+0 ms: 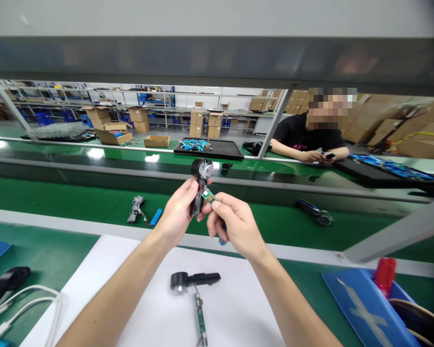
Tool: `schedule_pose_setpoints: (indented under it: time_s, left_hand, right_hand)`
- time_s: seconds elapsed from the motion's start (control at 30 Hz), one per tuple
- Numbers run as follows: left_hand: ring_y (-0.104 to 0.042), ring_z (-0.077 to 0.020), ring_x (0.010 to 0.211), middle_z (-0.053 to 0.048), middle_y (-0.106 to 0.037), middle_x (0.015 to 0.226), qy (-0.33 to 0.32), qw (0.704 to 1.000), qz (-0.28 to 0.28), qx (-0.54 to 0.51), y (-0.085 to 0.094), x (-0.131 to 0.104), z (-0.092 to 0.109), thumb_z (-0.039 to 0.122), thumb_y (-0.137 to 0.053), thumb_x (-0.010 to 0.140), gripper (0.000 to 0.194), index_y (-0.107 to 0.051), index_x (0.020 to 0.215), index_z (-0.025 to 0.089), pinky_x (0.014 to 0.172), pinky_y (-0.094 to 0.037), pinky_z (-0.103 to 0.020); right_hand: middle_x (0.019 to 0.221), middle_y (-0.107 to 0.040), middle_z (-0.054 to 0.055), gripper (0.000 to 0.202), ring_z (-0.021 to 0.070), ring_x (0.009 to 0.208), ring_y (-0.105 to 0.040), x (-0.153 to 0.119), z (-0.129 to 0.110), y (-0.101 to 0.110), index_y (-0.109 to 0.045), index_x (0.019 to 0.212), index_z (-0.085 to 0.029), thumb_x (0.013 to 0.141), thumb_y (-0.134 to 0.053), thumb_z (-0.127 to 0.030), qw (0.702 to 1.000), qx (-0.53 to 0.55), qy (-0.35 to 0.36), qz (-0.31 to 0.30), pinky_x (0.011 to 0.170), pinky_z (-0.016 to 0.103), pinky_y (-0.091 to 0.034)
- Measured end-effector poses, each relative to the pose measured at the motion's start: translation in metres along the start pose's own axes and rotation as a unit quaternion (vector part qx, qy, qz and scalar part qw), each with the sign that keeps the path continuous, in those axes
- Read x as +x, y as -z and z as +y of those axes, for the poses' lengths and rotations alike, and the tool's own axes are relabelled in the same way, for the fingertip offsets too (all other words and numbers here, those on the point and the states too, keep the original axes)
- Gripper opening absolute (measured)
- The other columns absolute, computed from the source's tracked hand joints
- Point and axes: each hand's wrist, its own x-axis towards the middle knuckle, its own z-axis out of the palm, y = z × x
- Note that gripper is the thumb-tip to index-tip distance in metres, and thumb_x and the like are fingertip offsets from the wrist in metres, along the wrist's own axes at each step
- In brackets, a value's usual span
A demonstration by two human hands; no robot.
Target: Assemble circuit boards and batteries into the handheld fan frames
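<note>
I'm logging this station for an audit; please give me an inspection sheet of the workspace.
Surface: white sheet on green bench.
Work items: black handheld device and small circuit board, both held; second device lies on the sheet.
Clutter: blue bin with a red object, right.
Hands: left hand holds the black handheld device; right hand pinches the small circuit board.
Cables: white cable, looped at left.
Surroundings: co-worker opposite, right; cardboard boxes behind.

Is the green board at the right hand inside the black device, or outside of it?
Outside: the right hand pinches the green board at an angle across the black device, which the left hand grips.
</note>
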Motion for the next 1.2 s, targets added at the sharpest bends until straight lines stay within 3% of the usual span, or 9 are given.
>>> schedule_pose_setpoints:
  time_s: [0.23,1.2]
  left_hand:
    - [-0.045,-0.0105,0.055,0.000,-0.053,0.066,0.000,0.999,0.003,0.034,-0.0011,-0.0006,0.0011,0.040,-0.049,0.097,0.034,-0.062,0.115,0.014,0.051,-0.038,-0.022]
    - [-0.045,-0.0112,0.058,0.000,-0.053,0.068,0.004,0.999,-0.001,0.042,-0.0019,-0.0011,0.0024,0.043,-0.051,0.094,0.038,-0.060,0.117,0.014,0.052,-0.038,-0.023]
  right_hand:
    - [0.055,-0.063,-0.001,0.023,0.0038,0.033,-0.038,-0.0001,0.0031,0.0014,-0.057,0.079,-0.015,0.092,-0.050,-0.033,1.000,0.001,0.004,0.003,0.033,0.016,-0.026]
    - [0.056,-0.064,0.000,0.022,0.0044,0.033,-0.039,-0.0001,0.0033,0.0019,-0.057,0.080,-0.015,0.091,-0.049,-0.033,1.000,-0.003,0.001,0.009,0.034,0.016,-0.026]
